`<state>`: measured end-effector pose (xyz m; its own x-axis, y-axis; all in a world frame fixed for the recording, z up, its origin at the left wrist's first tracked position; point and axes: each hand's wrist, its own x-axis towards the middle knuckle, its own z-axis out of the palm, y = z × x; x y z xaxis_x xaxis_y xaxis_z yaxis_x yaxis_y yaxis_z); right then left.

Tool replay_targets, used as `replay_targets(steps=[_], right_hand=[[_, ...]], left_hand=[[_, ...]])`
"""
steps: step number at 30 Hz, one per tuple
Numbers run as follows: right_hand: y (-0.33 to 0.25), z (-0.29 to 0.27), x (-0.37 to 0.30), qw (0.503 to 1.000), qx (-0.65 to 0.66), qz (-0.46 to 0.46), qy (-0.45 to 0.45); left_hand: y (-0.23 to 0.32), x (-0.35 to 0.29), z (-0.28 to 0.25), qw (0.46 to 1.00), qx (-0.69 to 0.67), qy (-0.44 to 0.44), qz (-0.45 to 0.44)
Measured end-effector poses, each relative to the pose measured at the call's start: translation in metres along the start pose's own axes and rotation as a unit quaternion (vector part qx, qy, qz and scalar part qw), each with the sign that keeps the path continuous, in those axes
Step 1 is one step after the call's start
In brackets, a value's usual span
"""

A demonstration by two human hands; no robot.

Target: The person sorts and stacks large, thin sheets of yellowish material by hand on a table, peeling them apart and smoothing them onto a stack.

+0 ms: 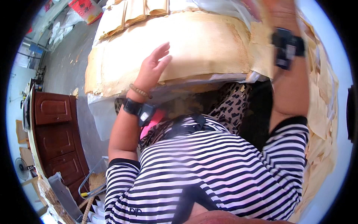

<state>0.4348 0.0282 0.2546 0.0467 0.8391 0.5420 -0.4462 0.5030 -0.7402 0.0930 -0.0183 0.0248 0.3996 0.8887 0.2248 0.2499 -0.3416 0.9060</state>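
Note:
My left hand (pixel 153 66) hovers flat over the near edge of a wide tan veneer sheet (pixel 201 41), fingers apart, holding nothing. A bead bracelet and a black wrist device sit on that wrist. My right hand (pixel 266 9) reaches far up along the top edge, blurred and partly cut off; whether it grips anything is unclear. A black device is strapped to that wrist too. The sheet lies on a stack (pixel 112 80) wrapped underneath in clear plastic.
More thin veneer sheets (pixel 320 123) pile up on the right and at the far top (pixel 138 11). A brown wooden cabinet (pixel 56 130) stands on the left on a grey concrete floor (pixel 71 59). A small fan (pixel 21 168) sits at the lower left.

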Motion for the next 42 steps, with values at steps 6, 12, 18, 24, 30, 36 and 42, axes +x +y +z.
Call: replay_targets(steps=[6,12,18,24,30,36,42], right_hand=[[0.214,0.143,-0.068,0.952,0.131,0.267,-0.080],[0.287,0.218,-0.126,0.901,0.118,0.403,-0.114],[0.264,0.219,-0.135,0.900,0.095,0.398,-0.152],[0.235,0.179,-0.150,0.886,-0.230,0.044,-0.401],[0.205,0.069,-0.156,0.798,-0.529,-0.025,-0.288],[0.192,0.040,-0.174,0.743,-0.631,0.003,-0.224],[0.191,0.036,-0.180,0.792,-0.589,0.085,-0.134]], left_hand=[[-0.015,-0.055,-0.031,0.931,-0.342,0.096,-0.086],[-0.028,-0.081,-0.048,0.876,-0.432,0.194,-0.095],[-0.012,-0.088,-0.049,0.922,-0.239,0.280,-0.120],[-0.063,-0.123,-0.093,0.814,-0.318,0.454,-0.175],[-0.083,-0.165,-0.175,0.810,-0.154,0.499,-0.266],[-0.083,-0.139,-0.226,0.784,-0.010,0.589,-0.197],[0.034,-0.031,-0.120,0.799,0.476,0.366,0.037]])
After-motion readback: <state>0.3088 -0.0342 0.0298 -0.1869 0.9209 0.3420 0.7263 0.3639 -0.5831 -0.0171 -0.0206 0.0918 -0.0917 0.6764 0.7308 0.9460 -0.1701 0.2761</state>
